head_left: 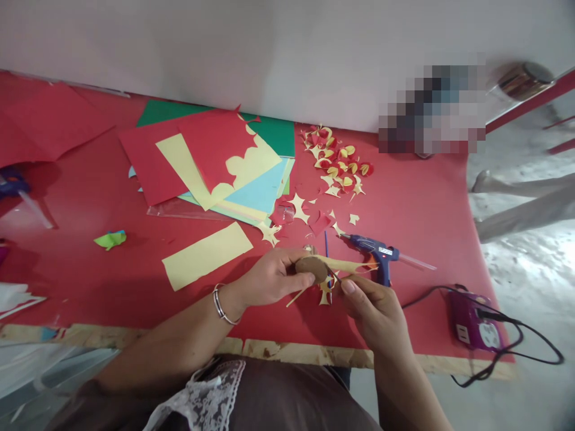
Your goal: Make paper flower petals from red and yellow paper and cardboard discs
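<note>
Between the thumb and fingers of my left hand (274, 276) is a round brown disc (311, 269), with yellow paper (345, 263) along its far side. My right hand (372, 302) is closed around scissors (335, 275), whose dark blades meet the paper at the disc's right edge; the handles are mostly hidden by the fingers. A narrow yellow strip (296, 297) sticks out below the disc. Under the hands lies a yellow scrap (324, 294). Just beyond my right hand rests a blue glue gun (375, 248) with a clear stick in its back.
Stacked coloured sheets (251, 179) lie at the back, beside red and yellow paper pieces (336, 158). A yellow rectangle (207, 255) is left of my hands. On the right, a purple power socket (476, 320) has a looping black cord. A green scrap (110, 240) sits farther left.
</note>
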Demonstrator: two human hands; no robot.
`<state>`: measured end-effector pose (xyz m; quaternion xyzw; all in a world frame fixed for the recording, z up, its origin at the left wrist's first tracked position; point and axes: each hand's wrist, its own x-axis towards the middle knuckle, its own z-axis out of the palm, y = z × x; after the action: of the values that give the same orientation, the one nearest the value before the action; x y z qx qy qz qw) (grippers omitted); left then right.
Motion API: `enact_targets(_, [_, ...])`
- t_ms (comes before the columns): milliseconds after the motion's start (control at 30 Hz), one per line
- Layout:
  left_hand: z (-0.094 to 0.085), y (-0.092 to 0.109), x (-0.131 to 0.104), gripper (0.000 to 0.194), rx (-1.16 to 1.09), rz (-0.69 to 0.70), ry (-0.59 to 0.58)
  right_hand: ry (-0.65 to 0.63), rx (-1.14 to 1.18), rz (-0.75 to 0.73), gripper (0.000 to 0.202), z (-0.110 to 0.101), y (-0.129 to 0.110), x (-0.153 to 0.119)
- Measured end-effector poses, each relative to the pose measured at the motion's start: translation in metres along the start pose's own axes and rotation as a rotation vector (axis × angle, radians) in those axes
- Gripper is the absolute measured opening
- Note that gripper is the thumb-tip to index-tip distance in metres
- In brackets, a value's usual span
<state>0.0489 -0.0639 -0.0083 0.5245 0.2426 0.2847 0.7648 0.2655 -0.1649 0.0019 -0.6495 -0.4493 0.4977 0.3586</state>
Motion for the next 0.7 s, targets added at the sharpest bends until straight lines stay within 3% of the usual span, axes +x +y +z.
enact_targets(700, [0.0021, 0.0011, 0.0000, 0.025, -0.006, 0.012, -0.026, -0.009, -0.023, -0.004, 0.064, 0.0017, -0.0050, -0.0008])
